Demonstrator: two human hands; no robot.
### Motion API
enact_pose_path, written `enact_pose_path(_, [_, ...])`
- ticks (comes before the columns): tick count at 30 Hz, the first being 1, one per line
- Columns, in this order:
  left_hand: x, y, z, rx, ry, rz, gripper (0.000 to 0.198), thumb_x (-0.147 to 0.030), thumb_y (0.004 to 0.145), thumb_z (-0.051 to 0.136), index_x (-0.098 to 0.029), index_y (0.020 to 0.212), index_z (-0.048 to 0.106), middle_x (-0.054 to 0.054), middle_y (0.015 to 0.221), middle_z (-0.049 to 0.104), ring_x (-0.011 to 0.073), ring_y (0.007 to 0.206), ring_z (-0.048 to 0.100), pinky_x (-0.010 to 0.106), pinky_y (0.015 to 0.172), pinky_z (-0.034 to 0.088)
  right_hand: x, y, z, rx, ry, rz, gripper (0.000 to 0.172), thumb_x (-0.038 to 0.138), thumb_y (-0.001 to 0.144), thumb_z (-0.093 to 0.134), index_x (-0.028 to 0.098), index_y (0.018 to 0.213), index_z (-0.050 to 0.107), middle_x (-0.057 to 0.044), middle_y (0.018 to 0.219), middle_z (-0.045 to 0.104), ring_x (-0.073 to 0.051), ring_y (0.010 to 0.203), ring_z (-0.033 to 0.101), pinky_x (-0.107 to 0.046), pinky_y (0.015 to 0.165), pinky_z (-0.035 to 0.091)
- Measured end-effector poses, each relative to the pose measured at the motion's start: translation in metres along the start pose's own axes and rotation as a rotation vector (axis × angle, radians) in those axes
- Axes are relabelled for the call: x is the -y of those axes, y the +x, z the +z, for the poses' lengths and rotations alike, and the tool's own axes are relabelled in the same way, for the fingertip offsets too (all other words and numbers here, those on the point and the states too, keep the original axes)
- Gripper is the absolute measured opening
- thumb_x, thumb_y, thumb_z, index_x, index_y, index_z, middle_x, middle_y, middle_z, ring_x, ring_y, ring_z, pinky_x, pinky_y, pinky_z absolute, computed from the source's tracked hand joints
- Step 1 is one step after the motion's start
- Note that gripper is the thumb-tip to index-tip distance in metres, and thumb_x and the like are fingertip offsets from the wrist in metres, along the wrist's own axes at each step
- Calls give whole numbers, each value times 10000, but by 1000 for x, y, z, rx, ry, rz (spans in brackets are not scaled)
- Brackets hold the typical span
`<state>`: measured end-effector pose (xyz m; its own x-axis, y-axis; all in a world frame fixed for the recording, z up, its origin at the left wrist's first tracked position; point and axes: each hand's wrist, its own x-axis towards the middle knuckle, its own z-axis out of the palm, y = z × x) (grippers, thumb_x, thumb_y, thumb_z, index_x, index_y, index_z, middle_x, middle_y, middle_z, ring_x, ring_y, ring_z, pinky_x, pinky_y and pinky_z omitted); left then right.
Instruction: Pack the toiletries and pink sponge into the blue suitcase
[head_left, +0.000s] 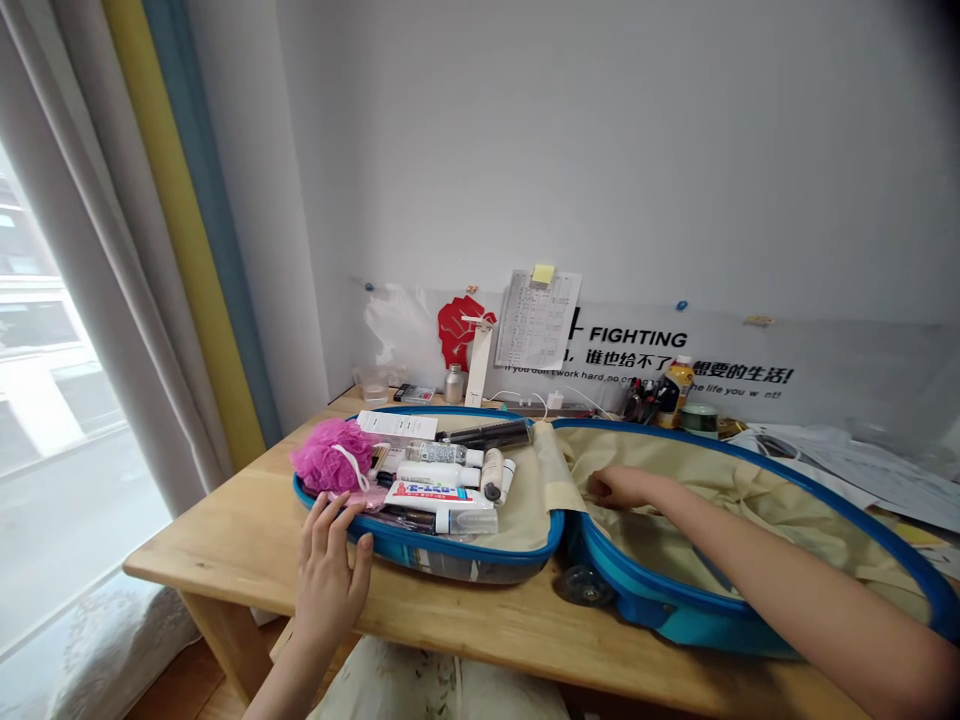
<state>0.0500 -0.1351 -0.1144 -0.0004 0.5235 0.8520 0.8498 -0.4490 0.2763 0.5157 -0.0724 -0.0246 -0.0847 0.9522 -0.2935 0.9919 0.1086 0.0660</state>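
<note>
An open blue hard-shell suitcase lies on a wooden table, with its left half [480,556] packed with toiletries. My left hand [330,565] rests with spread fingers on that half's near rim, just below a pink bath puff [331,456]. Beside the puff lie a toothpaste tube [439,496], a white tube [438,474] and a dark cylindrical case [487,433]. My right hand [619,488] lies on the beige lining [750,500] of the right half [675,590], its fingers curled against the fabric. Nothing held shows in it.
The wooden table [225,540] ends at a front corner near a curtained window. A suitcase wheel [583,585] shows between the halves. Behind stand a yellow-capped bottle [677,392], a glass [373,385] and a metal bottle [454,385]. Papers [847,470] lie at the right.
</note>
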Motion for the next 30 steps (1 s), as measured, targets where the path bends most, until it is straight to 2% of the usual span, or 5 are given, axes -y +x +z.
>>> enact_pose_path(4, [0, 0, 1, -2, -4, 7, 334, -301, 942, 390, -211, 1255, 464, 124, 1321, 489, 292, 1395, 293, 512, 1120, 294, -2, -1, 1, 91, -43, 62, 318, 405, 901, 563, 162, 1103, 597, -51, 1098, 621, -159, 953, 608, -372, 838, 526])
enact_pose_path(9, [2, 0, 1, 5, -5, 5, 349, -299, 942, 387, -200, 1269, 455, 137, 1327, 478, 296, 1398, 286, 512, 1118, 294, -3, -2, -7, 55, -14, 78, 351, 402, 901, 565, 166, 1160, 573, -67, 1157, 601, -173, 1002, 598, -398, 866, 519])
enact_pose_path(14, [1, 0, 0, 4, -12, -6, 359, -310, 938, 387, -211, 1276, 455, 129, 1321, 484, 295, 1398, 287, 522, 1125, 286, 4, -2, -14, -6, 65, 13, 348, 406, 907, 552, 171, 1164, 572, -61, 1144, 605, -168, 982, 601, -385, 854, 522])
enact_pose_path(23, [1, 1, 0, -5, -12, 5, 352, -314, 942, 386, -209, 1272, 449, 129, 1309, 488, 297, 1395, 293, 519, 1119, 293, 21, 2, -1, 70, 59, -61, 328, 401, 899, 568, 158, 1117, 592, -55, 1117, 616, -168, 981, 604, -387, 857, 521])
enact_pose_path(30, [2, 0, 1, 8, -13, 3, 361, -314, 942, 382, -211, 1284, 441, 134, 1316, 484, 306, 1396, 289, 536, 1120, 287, -15, -4, -16, 39, -12, 109, 355, 401, 902, 562, 167, 1169, 571, -71, 1180, 593, -179, 1023, 592, -406, 879, 514])
